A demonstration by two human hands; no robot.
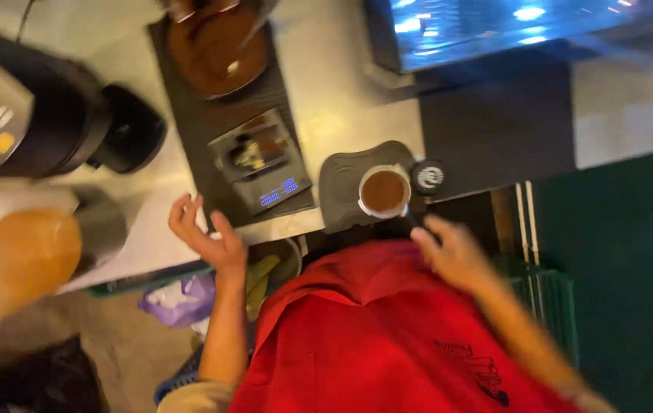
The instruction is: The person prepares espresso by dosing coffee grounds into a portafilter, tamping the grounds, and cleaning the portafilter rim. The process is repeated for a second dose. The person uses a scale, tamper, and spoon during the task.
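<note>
- Portafilter basket (384, 191), round and filled with brown ground coffee, sits on a grey tamping mat (342, 187) at the counter's near edge, its open face turned up toward the camera.
- Its dark handle (418, 222) runs from the basket toward the person, slanting down and to the right in the view; that is the long axis, though blur hides most of it.
- The right hand (453, 256) lies at the end of that handle, fingers curled over it; whether it truly clasps the handle cannot be told through the blur.
- A small round black tamper (427, 177) stands just beside the basket, on its right.
- The left hand (208, 233) hangs open, fingers spread and empty, above the counter edge near a white sheet (143, 241).
- A small scale with blue lit digits (265, 164) rests on a dark mat (189, 115), left of the grey one.
- Farther off stand a black grinder (43, 115) and a bowl of brown grounds (216, 50).
- A red apron (372, 336) fills the foreground.
</note>
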